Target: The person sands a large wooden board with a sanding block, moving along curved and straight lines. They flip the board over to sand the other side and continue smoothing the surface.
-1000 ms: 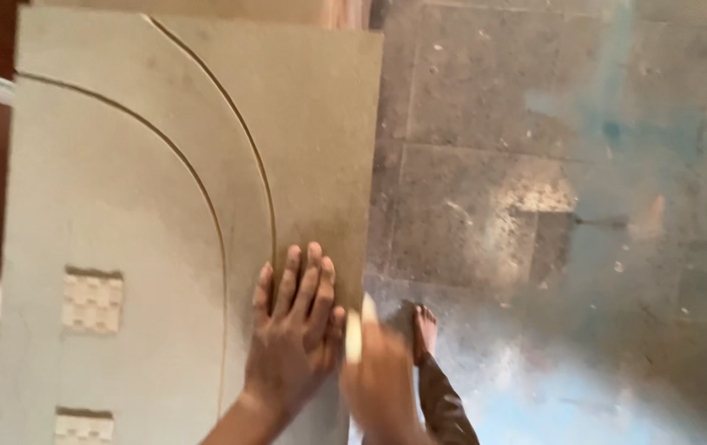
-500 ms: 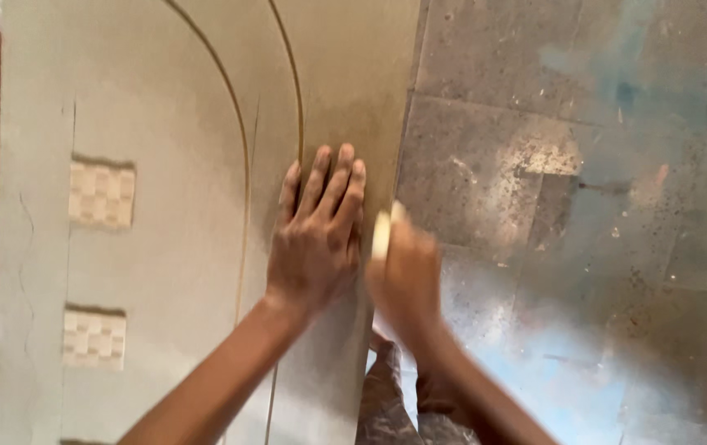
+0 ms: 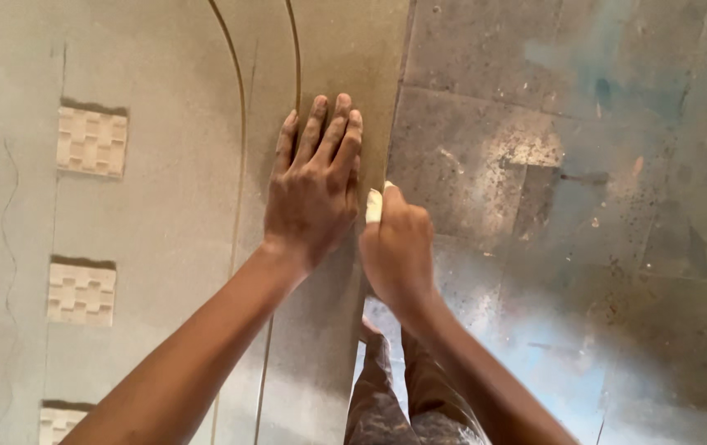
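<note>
Head view: grey-beige panel (image 3: 164,206), matte and dusty, with two curved grooves and inset square checker-pattern tiles (image 3: 91,142) along its left side. Left hand (image 3: 314,189) lies flat on it near the right edge, fingers together. Right hand (image 3: 397,247) is closed around a small pale block (image 3: 374,206) against that edge. Stained stone floor (image 3: 576,206) alongside; trouser legs (image 3: 403,404) below.
</note>
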